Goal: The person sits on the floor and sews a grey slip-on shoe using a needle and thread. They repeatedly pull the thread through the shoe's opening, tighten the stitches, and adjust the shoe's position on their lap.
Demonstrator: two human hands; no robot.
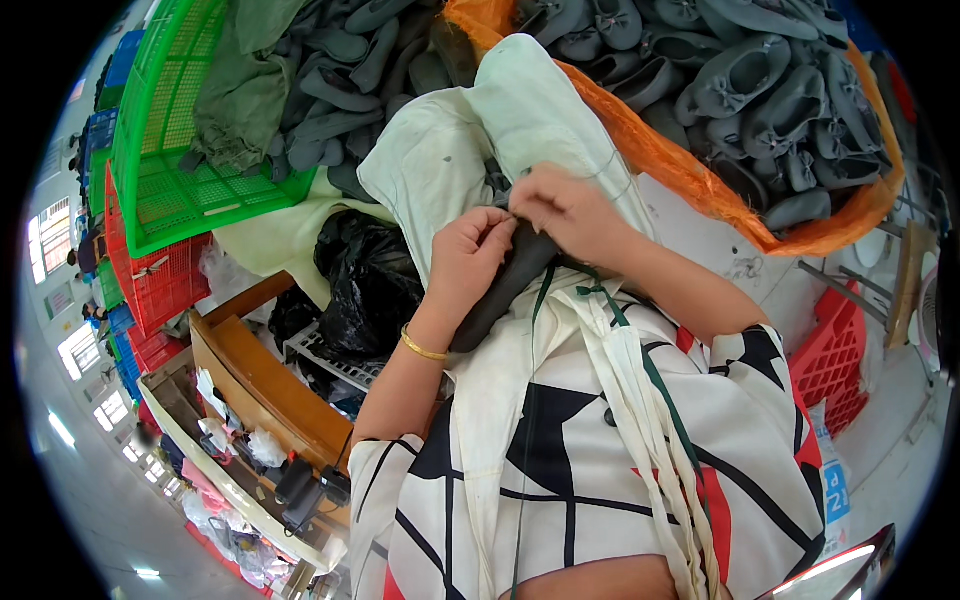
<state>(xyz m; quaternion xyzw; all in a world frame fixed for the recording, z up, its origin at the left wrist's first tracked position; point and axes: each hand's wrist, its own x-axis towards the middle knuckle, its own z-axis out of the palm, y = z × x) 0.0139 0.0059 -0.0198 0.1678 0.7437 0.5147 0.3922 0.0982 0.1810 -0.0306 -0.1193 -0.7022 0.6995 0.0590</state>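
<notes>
A dark grey slip-on shoe (pixel 517 272) lies across my lap, over the pale cloth that covers my legs. My left hand (pixel 470 252) is closed at the shoe's far end, thumb and fingertips pinched together on it. Right beside it, my right hand (pixel 572 212) is closed in a pinch above the same end of the shoe. The fingertips of the two hands almost meet. Whatever is between the right fingertips is hidden or too small to name. More grey material (pixel 496 180) shows between my knees, just past the hands.
A green plastic crate (pixel 160 130) of grey shoes and cloth stands at the far left. An orange woven sack (pixel 690 175) full of grey bow-trimmed shoes lies at the far right. Black plastic bags (pixel 365 280) and a wooden drawer (pixel 265 385) are at my left, a red crate (pixel 830 345) at my right.
</notes>
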